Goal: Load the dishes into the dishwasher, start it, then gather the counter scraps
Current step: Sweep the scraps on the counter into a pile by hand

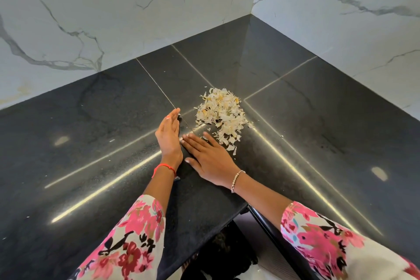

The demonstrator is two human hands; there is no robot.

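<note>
Probably light, flaky, the scraps (221,116) scatter easily; beside them left hand (169,136) stands edgewise, right hand (209,159) flat, each grip wide, empty; cup their edges.

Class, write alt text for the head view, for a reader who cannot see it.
A pile of pale scraps lies on a black counter, near its corner. The left hand stands on edge beside it; the right hand lies flat next to it. Veined white walls rise behind.

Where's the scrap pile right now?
Head view, centre frame: the scrap pile lies on the black counter, just right of the left hand and just beyond the right hand.
</note>
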